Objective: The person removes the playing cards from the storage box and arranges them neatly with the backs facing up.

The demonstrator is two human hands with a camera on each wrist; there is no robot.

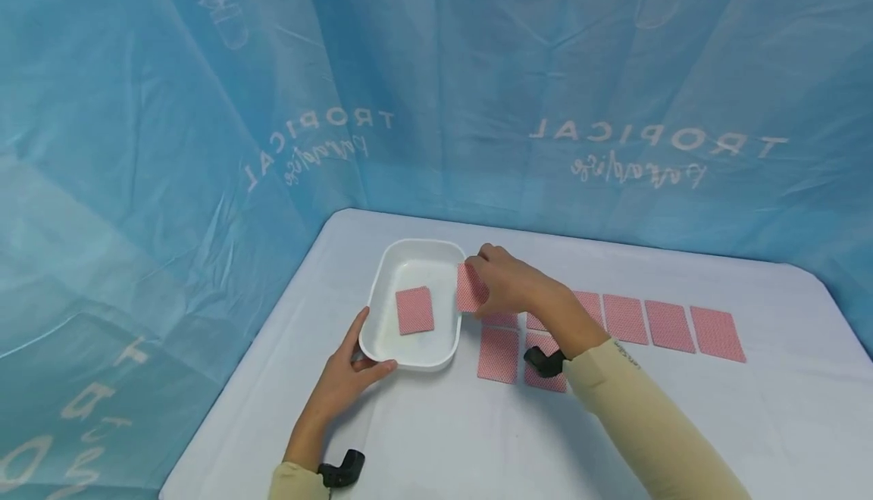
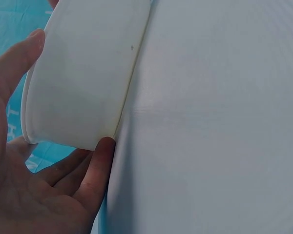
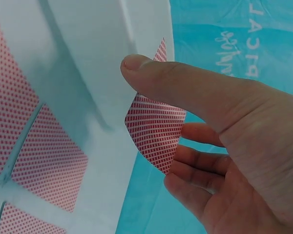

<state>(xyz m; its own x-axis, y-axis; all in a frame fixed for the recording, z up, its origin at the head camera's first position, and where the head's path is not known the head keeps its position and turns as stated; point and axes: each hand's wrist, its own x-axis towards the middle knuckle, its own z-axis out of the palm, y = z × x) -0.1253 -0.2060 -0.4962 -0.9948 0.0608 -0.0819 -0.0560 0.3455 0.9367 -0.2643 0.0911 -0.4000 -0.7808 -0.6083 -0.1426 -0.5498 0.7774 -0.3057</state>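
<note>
A white rectangular plastic tub [image 1: 408, 364] stands on the table, with a small overlapping stack of red-patterned playing cards [image 1: 414, 310] face down inside. My left hand [image 1: 343, 380] grips its near left corner, thumb along the near side and fingers around the left side. Pinched between the thumb and fingers of my right hand [image 1: 510, 282] is one playing card [image 1: 468, 290], its patterned back showing. That card overlaps the tub's right rim in the head view. In the right wrist view, the held card [image 3: 154, 129] looks bent, with the thumb across it.
Face-down cards lie in rows right of the tub, including one nearby card [image 1: 498, 354] and a far right card [image 1: 718, 332]. My right forearm covers some of them. Blue printed curtains [image 1: 477, 106] hang behind and left of the white-covered table [image 1: 436, 439].
</note>
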